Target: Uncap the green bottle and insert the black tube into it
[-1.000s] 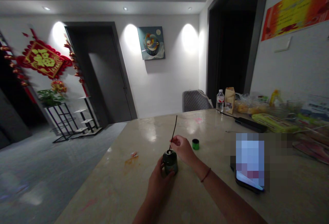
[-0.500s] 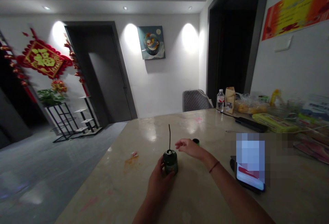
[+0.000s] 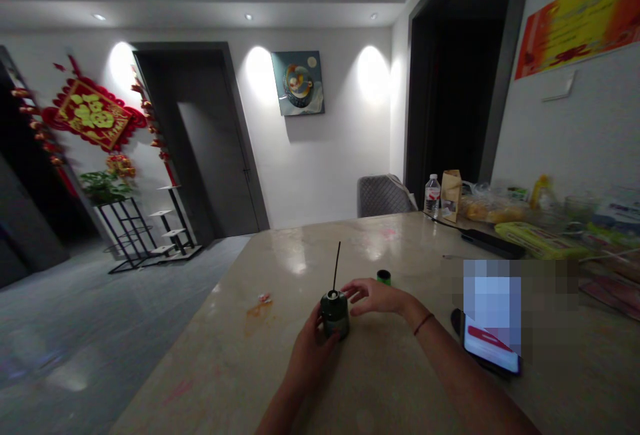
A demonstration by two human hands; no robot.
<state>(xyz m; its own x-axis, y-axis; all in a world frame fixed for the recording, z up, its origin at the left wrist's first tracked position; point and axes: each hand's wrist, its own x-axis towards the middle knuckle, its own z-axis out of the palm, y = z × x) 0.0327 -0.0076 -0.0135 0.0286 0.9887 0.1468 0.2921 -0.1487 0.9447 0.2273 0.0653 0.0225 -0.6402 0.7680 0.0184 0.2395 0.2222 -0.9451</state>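
A small dark green bottle [image 3: 335, 312] stands on the pale marble table [image 3: 400, 382], with a thin black stick [image 3: 337, 265] rising upright out of its mouth. My left hand [image 3: 310, 352] is wrapped round the bottle from the near side. My right hand [image 3: 376, 297] hovers just right of the bottle's top with its fingers stretched out and nothing in them. A small green cap [image 3: 383, 277] sits on the table just behind my right hand.
A phone [image 3: 487, 345] with a lit screen lies to the right. Along the far right edge stand a water bottle [image 3: 429, 196], a paper bag [image 3: 451, 195], snack packets and a black remote [image 3: 493, 244]. A grey chair [image 3: 383, 195] is behind the table. An orange smear [image 3: 257, 307] marks the tabletop.
My right hand let go of the black stick, which now stands upright in the bottle, and spread open beside the bottle. My left hand kept its hold.
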